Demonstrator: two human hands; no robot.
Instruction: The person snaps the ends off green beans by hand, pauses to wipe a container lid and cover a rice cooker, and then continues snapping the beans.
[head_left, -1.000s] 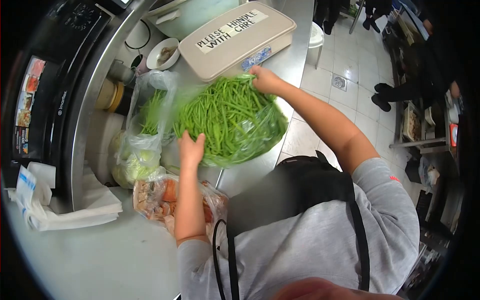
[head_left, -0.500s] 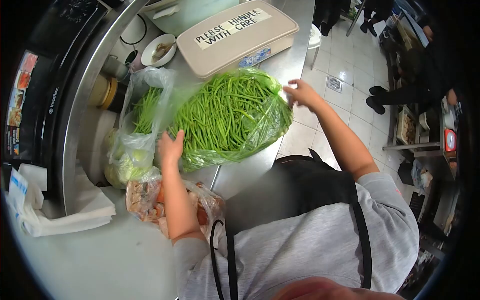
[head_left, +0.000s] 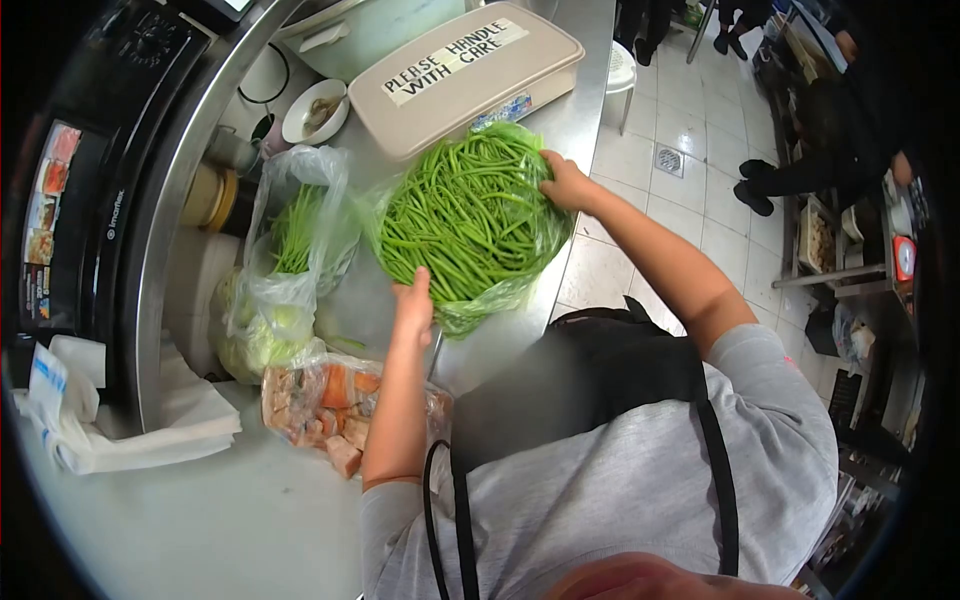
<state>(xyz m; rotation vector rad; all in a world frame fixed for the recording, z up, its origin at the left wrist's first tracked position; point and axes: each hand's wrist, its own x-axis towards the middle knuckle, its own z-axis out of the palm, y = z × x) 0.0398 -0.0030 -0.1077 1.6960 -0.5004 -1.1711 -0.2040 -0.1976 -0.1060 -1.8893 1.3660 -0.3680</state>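
Note:
A clear plastic bag spread wide, full of long green beans, lies on the steel counter in front of me. My left hand grips the bag's near left edge, thumb up against the beans. On the opposite side my right hand holds the bag's right edge, its fingertips partly hidden by plastic. Left of the beans stands another clear bag with some green stalks inside. Below it, near my left forearm, a bag of orange and pale chunks rests on the counter.
A beige lidded box labelled "PLEASE HANDLE WITH CARE" sits behind the beans. To its left is a white bowl. A black appliance and white cloth-like sheets are at left. People in dark clothes stand across the tiled floor.
Both hands have closed in on the bag of green beans. The bag is gathered narrower and rounder, its left side drawn rightward, away from the neighbouring bag.

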